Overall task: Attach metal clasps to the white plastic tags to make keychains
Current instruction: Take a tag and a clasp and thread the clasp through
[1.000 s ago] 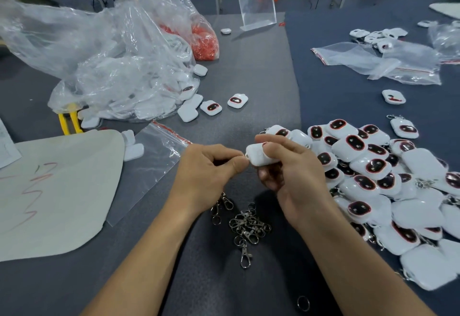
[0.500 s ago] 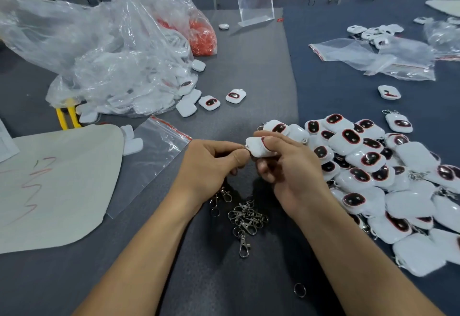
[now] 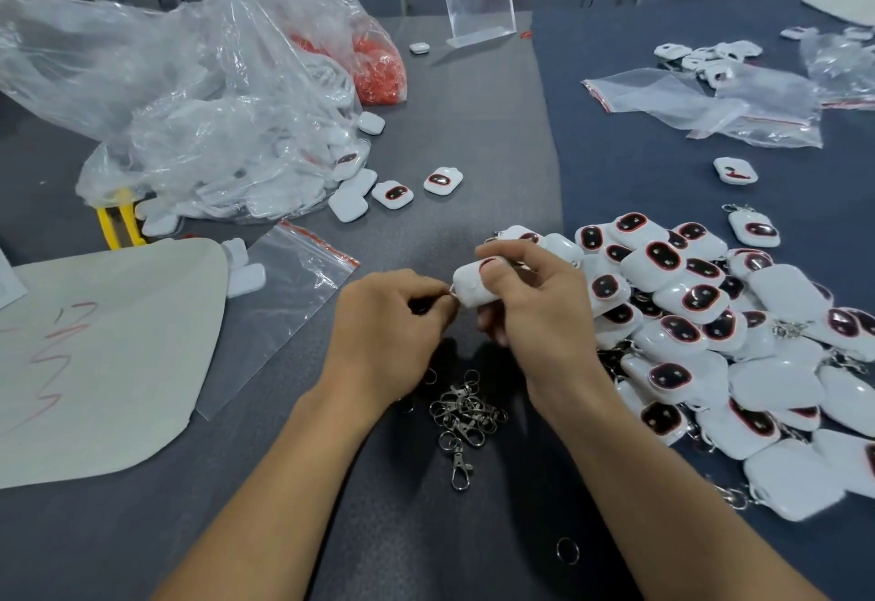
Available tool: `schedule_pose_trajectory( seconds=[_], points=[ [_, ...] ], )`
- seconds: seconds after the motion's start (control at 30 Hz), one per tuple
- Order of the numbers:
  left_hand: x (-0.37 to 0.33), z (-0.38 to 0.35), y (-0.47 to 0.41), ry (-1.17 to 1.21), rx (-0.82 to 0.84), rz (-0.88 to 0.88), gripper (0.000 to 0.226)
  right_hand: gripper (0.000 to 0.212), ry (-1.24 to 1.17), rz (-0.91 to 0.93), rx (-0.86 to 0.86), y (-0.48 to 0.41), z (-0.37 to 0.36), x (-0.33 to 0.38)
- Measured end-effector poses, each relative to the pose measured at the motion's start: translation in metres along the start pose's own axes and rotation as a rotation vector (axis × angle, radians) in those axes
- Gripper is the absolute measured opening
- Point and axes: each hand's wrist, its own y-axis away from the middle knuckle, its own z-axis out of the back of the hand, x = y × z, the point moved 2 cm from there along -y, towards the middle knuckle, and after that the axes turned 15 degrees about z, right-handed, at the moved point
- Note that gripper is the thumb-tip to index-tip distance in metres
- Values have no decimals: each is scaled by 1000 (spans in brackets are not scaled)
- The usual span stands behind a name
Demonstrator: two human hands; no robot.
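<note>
Two hands [image 3: 544, 316], one held tag [image 3: 473, 287], one pinched clasp [image 3: 453, 292], one loose ring [image 3: 567, 551].

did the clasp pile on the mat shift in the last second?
No. The clasp pile keeps the same offset from the loose ring and the zip bag edge; its slight shift in frame is head-camera motion.

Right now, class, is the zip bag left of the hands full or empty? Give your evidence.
Empty: the zip bag lies flat, and the grey table shows through it.
</note>
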Motion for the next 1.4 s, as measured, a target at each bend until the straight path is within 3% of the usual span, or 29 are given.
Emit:
schedule_pose_trajectory(
  seconds=[0.07,0.17,0.27,0.4,0.47,0.6,0.7,0.83,1.0,1.1,1.2,1.4],
  points=[
    [0,-3,-3,227,131,139,13,18,-205,-194,-22,-4,3,1],
    [-4,-4,-4,452,231,247,18,19,-379,-323,-25,-5,5,2],
    [-4,-2,-4,413,170,233,16,18,-394,-348,-25,-4,4,4],
    [-8,2,4,-219,-87,-126,21,12,-39,-48,45,0,3,5],
    [-9,2,5,-373,-135,-254,21,13,181,130,113,3,1,7],
    [-6,3,1,-274,-177,-197,5,18,306,244,72,0,7,12],
    [-1,7,-3,-204,-219,-100,15,17,432,323,-26,-10,23,18],
    [5,13,-6,-250,-282,6,15,18,640,418,-36,-15,38,28],
    [16,15,-13,-231,-95,202,15,4,892,408,16,-20,46,27],
    [14,17,-12,-131,53,190,10,21,997,348,13,-24,51,23],
    [15,15,-10,-128,143,163,14,36,1179,283,120,-27,49,17],
    [18,12,-13,-178,-1,185,21,49,1101,486,116,-9,26,23]
  ],
)
